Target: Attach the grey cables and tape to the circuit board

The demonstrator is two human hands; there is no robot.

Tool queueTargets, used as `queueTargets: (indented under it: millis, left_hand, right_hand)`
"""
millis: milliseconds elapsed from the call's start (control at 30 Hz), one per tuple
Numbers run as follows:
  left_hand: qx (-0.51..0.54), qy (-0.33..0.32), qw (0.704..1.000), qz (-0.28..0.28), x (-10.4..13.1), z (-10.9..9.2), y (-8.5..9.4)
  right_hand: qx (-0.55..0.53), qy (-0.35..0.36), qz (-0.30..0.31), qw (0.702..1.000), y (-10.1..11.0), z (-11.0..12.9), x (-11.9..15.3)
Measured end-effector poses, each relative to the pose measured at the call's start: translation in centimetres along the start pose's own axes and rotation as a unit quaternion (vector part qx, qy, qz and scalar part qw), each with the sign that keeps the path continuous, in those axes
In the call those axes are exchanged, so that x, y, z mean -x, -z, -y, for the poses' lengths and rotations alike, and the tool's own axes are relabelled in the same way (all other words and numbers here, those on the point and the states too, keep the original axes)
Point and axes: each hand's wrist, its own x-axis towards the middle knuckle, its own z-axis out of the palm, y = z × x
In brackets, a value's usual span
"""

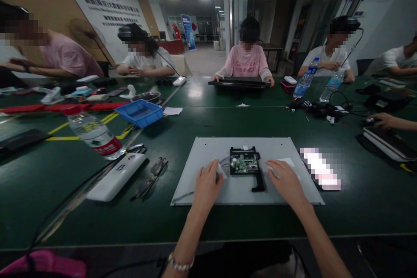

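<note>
Curling at a small white piece (223, 171), the left hand (206, 183) is left of the circuit board (243, 163) — its grip I cannot tell. On the grey panel (211, 147) lies this board — right of it, the right hand (286, 179), loosely open.

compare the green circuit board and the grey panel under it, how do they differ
Size: the circuit board is far smaller than the panel.
Look: the circuit board is green and crowded with small parts, while the panel is pale grey and mostly plain.
Position: the circuit board sits within a black frame above the panel, while the panel lies on the table.
Both lie roughly flat.
</note>
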Motion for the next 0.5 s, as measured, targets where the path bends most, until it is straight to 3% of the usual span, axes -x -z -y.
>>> queueTargets:
  millis: [133,300,500]
  left_hand:
    - [0.001,-0.005,1.000,-0.018,0.0,0.0,0.3]
    - [-0.006,-0.043,0.999,-0.026,0.2,-0.6,1.0]
    - [-0.030,-0.052,0.998,0.002,0.5,-0.6,0.8]
  right_hand:
    - [0.000,-0.010,0.013,1.000,0.3,-1.8,0.8]
    - [0.018,0.016,0.063,0.998,0.3,-1.6,1.0]
    - [0.067,0.016,0.058,0.996,0.0,-1.5,0.9]
